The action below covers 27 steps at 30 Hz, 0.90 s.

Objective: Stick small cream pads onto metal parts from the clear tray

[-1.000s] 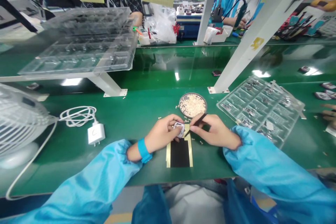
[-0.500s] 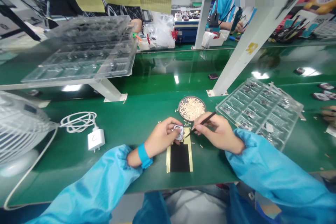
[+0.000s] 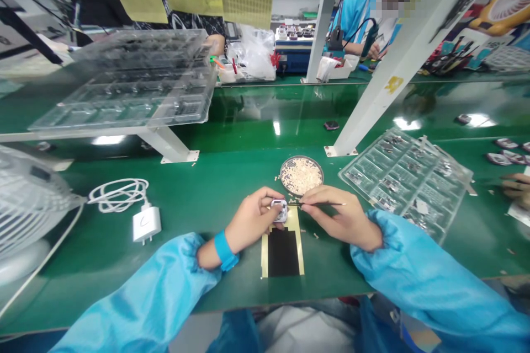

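My left hand grips a small white, rounded-square watch case, its inner side facing up. In my right hand is a pair of dark tweezers, pinched between thumb and fingers and lying almost level. Its tip reaches the right edge of the watch case; whether it holds a part is too small to tell. Below the hands lies a black pad framed with yellow tape. Just beyond them stands a round dish full of tiny pale pieces, some of them loose on the table around it.
A clear compartment tray with small parts lies to the right. On the left are a white charger with coiled cable and a white fan. A slanted white post rises behind. A co-worker's hand shows at far right.
The tweezers have swung from a downward slant over the yellow tape to nearly level, with the tip now at the watch case. My left hand keeps its grip on the case.
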Tool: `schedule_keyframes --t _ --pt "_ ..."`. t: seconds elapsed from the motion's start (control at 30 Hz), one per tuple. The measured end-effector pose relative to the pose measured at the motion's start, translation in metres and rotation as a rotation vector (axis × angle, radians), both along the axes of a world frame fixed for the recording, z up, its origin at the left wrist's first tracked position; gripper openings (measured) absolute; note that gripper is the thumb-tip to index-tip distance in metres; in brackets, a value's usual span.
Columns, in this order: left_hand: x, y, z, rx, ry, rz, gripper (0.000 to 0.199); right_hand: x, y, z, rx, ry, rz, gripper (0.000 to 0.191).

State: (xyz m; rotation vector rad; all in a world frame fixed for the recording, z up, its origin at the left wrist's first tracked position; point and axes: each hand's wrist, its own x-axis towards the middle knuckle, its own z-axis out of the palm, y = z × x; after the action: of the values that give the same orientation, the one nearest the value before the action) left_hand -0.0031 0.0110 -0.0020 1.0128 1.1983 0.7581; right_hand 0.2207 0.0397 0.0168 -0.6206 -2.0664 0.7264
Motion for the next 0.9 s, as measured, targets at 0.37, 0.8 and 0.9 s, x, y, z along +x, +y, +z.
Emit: schedule_keyframes --t 0.37,0.8,0.9 --pt "-0.0001 -0.0002 -0.0003 0.017 -0.001 -0.008 0.034 -0.0018 -0.0001 0.0015 -0.002 -0.025 0.011 0.026" --pt "-0.0013 0.0011 0.0045 0.012 -0.067 0.011 0.041 -0.0003 -0.0022 0.0049 -0.082 0.01 -0.035 0.024" --pt "-0.0021 0.001 0.0064 0.032 -0.087 0.034 0.044 -0.0003 -0.0014 0.0054 -0.115 0.015 -0.071 0.018"
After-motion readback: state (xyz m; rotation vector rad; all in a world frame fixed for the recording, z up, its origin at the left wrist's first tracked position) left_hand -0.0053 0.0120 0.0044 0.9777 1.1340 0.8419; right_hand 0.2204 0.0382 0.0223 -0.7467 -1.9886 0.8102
